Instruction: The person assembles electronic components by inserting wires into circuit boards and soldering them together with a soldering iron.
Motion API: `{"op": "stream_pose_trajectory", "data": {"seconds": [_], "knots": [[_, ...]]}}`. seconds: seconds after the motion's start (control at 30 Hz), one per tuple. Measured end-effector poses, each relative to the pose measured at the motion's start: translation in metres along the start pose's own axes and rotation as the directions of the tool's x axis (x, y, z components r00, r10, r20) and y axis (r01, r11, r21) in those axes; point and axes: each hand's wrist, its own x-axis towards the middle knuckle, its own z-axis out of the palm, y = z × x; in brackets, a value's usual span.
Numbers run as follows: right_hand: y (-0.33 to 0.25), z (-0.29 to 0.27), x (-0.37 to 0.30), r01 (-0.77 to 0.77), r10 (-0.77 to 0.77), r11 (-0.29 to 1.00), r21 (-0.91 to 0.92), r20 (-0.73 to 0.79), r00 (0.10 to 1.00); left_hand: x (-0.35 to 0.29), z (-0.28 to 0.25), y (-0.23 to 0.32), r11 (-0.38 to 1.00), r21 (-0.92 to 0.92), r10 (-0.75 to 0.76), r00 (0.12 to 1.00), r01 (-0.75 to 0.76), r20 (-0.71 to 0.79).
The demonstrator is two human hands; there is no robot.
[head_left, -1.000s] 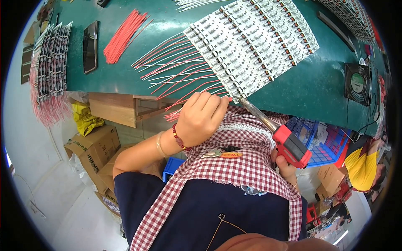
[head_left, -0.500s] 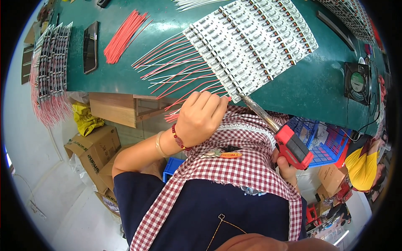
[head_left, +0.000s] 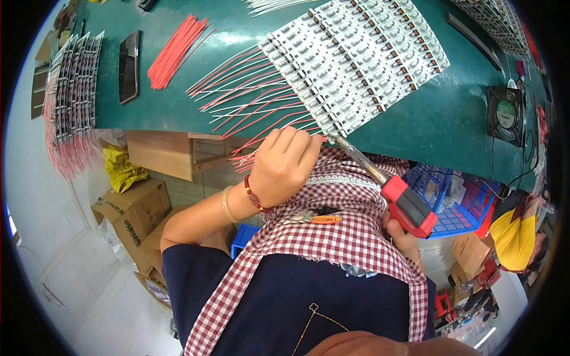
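Observation:
A white panel of circuit boards (head_left: 356,65) lies at the table's near edge, with red and white wires (head_left: 249,89) fanning out from its left side. My left hand (head_left: 285,161) is closed in a pinch beside the panel's near corner, on what looks like a red wire whose end shows at the fingertips. My right hand (head_left: 405,238) grips a red and black soldering gun (head_left: 411,204) from below. Its metal barrel points up and left, the tip at the panel's near corner, close to my left fingertips. The gun partly hides my right fingers.
A bundle of red wires (head_left: 178,52) and a dark phone (head_left: 129,66) lie on the green table (head_left: 451,130). Wired board panels (head_left: 74,95) hang at the left edge. A small fan (head_left: 506,116) stands at right, above a blue basket (head_left: 463,207). White wires (head_left: 276,6) lie at the back.
The soldering gun and my right hand have shifted slightly left and up, bringing the tip nearer my left fingertips. My left hand has barely moved, still pinching.

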Motion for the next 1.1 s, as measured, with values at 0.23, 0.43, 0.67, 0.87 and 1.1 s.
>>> {"op": "stream_pose_trajectory", "data": {"seconds": [0.23,0.43,0.67,0.87,1.1], "knots": [[-0.001,0.0,-0.002,-0.028,0.028,1.0,0.001,0.009,1.0,-0.001,0.002,0.0,1.0,0.006,0.003,1.0,-0.003,0.001],[0.0,0.001,0.0,0.064,-0.064,0.997,-0.039,-0.007,0.998,-0.001,0.002,0.0,1.0,0.003,-0.002,1.0,0.002,-0.002],[-0.003,0.001,0.002,0.068,-0.069,0.994,-0.087,-0.01,0.998,0.0,-0.001,0.001,1.0,0.0,-0.008,1.0,0.008,0.014],[0.025,-0.005,-0.012,0.092,-0.095,0.981,-0.173,-0.007,0.995,-0.001,0.0,0.001,1.0,-0.001,-0.011,1.0,0.011,0.002],[0.018,-0.002,-0.009,0.115,-0.121,0.989,-0.088,-0.069,0.99,0.001,0.0,0.003,0.999,0.032,0.005,0.999,-0.004,-0.047]]}}
